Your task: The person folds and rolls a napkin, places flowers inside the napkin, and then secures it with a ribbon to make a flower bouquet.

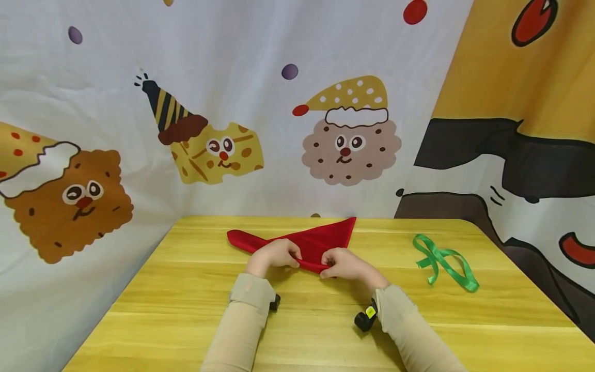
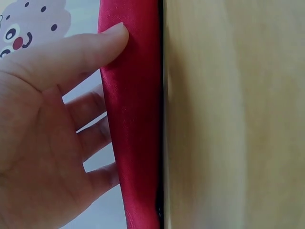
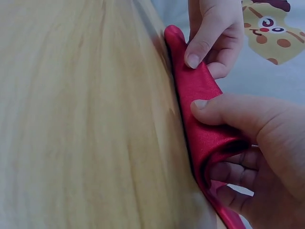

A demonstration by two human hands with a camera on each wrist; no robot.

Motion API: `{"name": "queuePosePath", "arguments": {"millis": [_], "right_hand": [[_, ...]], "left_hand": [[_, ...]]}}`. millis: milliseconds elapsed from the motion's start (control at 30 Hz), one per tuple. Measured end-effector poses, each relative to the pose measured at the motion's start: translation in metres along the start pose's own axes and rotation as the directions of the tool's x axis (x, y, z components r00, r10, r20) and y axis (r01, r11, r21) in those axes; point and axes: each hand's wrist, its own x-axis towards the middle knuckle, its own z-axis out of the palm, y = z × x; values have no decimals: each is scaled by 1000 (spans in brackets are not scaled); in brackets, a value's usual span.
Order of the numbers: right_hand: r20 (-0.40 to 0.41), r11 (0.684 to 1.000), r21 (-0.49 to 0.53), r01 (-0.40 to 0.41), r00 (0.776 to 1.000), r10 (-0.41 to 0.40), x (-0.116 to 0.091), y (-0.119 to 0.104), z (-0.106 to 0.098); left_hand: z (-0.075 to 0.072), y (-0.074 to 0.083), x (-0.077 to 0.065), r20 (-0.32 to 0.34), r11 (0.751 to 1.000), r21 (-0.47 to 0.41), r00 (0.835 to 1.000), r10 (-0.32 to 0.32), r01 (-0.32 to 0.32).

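Note:
A shiny red cloth (image 1: 321, 238) lies at the far middle of the table, its near edge turned over into a flat, band-like fold and one pointed corner reaching back right. At the left its band ends in a rounded tip. My left hand (image 1: 278, 253) pinches the folded edge left of centre; in the left wrist view the thumb (image 2: 114, 43) presses the front of the band (image 2: 136, 119), with the other fingers behind it. Just to the right, my right hand (image 1: 345, 264) grips the same edge. The right wrist view has its thumb on top and its fingers curled under the open end of the fold (image 3: 214, 138).
A loosely looped green ribbon (image 1: 448, 263) lies on the right side of the wooden table (image 1: 297, 330). Behind the table's far edge hangs a printed curtain (image 1: 260, 41) with cartoon biscuits and cheese. A black wrist camera (image 1: 365, 319) sits by the right sleeve.

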Motion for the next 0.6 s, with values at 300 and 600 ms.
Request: {"name": "queuePosePath", "arguments": {"millis": [300, 600], "right_hand": [[-11, 999, -37, 1, 1000, -2, 1, -2, -7], [8, 999, 44, -19, 1000, 19, -4, -5, -12]], "left_hand": [[-5, 7, 0, 2, 999, 29, 1000, 16, -16], [-8, 11, 5, 80, 1000, 18, 997, 8, -10]]}}
